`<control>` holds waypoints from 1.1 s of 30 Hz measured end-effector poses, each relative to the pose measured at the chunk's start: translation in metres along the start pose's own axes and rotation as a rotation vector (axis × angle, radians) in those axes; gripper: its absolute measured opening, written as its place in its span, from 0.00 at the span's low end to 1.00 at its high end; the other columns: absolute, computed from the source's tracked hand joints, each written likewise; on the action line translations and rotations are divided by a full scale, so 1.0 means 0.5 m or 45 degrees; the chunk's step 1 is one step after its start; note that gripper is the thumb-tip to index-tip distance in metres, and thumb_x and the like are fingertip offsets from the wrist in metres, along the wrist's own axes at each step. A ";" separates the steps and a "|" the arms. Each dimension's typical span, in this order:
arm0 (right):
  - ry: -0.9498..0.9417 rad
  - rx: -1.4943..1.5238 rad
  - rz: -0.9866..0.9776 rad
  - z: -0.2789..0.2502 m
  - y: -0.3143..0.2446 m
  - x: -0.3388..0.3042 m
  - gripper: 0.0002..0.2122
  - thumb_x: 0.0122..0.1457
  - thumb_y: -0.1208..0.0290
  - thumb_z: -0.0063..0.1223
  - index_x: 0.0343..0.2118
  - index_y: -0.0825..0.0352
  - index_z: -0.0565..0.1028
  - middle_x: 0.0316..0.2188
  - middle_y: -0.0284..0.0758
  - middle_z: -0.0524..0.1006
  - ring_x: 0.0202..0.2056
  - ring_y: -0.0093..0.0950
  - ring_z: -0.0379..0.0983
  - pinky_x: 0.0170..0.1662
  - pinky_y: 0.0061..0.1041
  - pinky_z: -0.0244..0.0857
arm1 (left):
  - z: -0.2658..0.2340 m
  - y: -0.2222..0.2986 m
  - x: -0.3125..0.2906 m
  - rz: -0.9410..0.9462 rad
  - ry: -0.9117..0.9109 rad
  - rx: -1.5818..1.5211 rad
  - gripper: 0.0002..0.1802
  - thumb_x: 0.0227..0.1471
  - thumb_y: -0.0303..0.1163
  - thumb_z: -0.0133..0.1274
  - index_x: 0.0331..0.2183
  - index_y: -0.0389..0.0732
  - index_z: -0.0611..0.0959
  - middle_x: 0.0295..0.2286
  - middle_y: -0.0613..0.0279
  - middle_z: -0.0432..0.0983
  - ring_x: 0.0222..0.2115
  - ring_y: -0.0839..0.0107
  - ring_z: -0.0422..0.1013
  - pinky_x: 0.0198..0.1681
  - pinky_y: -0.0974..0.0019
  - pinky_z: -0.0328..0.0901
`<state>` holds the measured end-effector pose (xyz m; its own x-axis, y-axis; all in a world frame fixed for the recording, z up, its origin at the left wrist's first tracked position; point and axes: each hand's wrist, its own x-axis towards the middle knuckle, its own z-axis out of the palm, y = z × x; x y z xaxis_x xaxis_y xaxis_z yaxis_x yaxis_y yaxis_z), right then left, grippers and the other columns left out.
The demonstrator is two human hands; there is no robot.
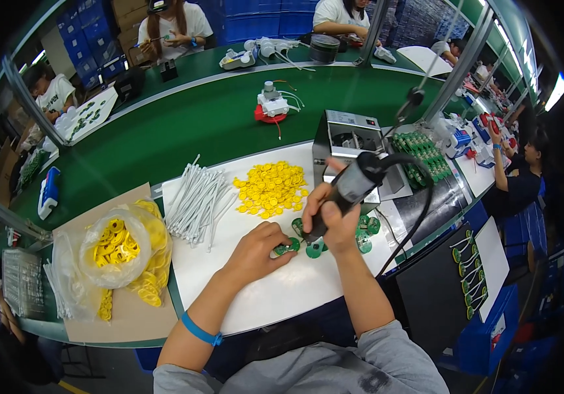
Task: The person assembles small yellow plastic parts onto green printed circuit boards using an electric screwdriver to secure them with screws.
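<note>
My left hand (254, 255) is closed by its fingertips on a small round green circuit board (287, 247), which lies on the white sheet (242, 303). In my right hand (335, 226) is a black electric screwdriver (353, 189), tilted with its lower end down beside the left fingers. Its bit is too blurred to tell whether it touches a board. Several more round green boards (364, 236) lie right of and beneath the right hand. Past the hands is a heap of yellow round plastic pieces (272, 187). Left of it sits a pile of white cables (196, 209).
A metal box machine (346, 121) stands behind the screwdriver, whose black cord (419, 213) loops to the right. Panels of green boards (419, 157) lie beyond. At left, a plastic bag of yellow parts (116, 253) rests on cardboard. A green conveyor carries a white-and-red assembly (271, 105). Several people work around.
</note>
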<state>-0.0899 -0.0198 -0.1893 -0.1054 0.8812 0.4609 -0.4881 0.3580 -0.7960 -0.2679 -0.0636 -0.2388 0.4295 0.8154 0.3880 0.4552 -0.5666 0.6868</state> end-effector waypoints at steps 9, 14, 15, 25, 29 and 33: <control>0.320 -0.567 -0.511 -0.057 -0.123 0.077 0.08 0.61 0.74 0.56 0.36 0.68 0.67 0.23 0.32 0.70 0.18 0.23 0.69 0.24 0.22 0.63 | 0.004 -0.002 0.005 -0.014 -0.005 -0.041 0.11 0.44 0.30 0.67 0.30 0.37 0.83 0.28 0.59 0.73 0.31 0.61 0.71 0.33 0.63 0.67; 0.475 -0.730 -0.512 -0.085 -0.115 0.112 0.12 0.61 0.76 0.57 0.43 0.72 0.68 0.23 0.31 0.71 0.17 0.21 0.69 0.22 0.20 0.61 | 0.013 0.002 0.017 -0.019 -0.011 -0.026 0.11 0.44 0.30 0.67 0.29 0.37 0.83 0.29 0.58 0.74 0.32 0.62 0.72 0.34 0.63 0.68; 0.457 -0.650 -0.438 -0.082 -0.119 0.117 0.13 0.60 0.76 0.59 0.45 0.72 0.69 0.23 0.30 0.72 0.18 0.18 0.69 0.22 0.18 0.62 | 0.013 0.000 0.018 -0.020 -0.013 -0.026 0.11 0.44 0.30 0.67 0.29 0.37 0.83 0.29 0.58 0.74 0.32 0.62 0.72 0.34 0.63 0.68; 0.377 -0.496 -0.075 -0.060 -0.136 0.092 0.17 0.59 0.75 0.61 0.49 0.72 0.69 0.23 0.29 0.73 0.17 0.17 0.68 0.20 0.17 0.60 | 0.007 0.023 0.030 -0.094 -0.012 -0.071 0.27 0.44 0.31 0.67 0.48 0.39 0.79 0.37 0.56 0.78 0.38 0.61 0.74 0.42 0.61 0.70; 0.354 -0.359 -0.018 0.015 -0.100 0.041 0.19 0.61 0.70 0.53 0.51 0.75 0.65 0.22 0.33 0.69 0.15 0.23 0.68 0.21 0.21 0.63 | -0.004 0.019 0.026 -0.149 -0.033 -0.146 0.35 0.45 0.32 0.67 0.54 0.39 0.74 0.40 0.54 0.78 0.40 0.59 0.75 0.44 0.59 0.70; 0.201 -0.194 -0.086 0.069 -0.014 -0.012 0.24 0.60 0.69 0.54 0.53 0.75 0.59 0.22 0.34 0.70 0.18 0.24 0.70 0.25 0.22 0.66 | -0.011 0.001 0.015 -0.199 -0.067 -0.134 0.38 0.44 0.32 0.67 0.56 0.39 0.72 0.41 0.52 0.78 0.40 0.56 0.75 0.44 0.58 0.70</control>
<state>-0.1160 -0.0383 -0.1730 0.0655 0.8868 0.4574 -0.3513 0.4495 -0.8213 -0.2689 -0.0569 -0.2321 0.4014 0.8837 0.2407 0.4369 -0.4157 0.7977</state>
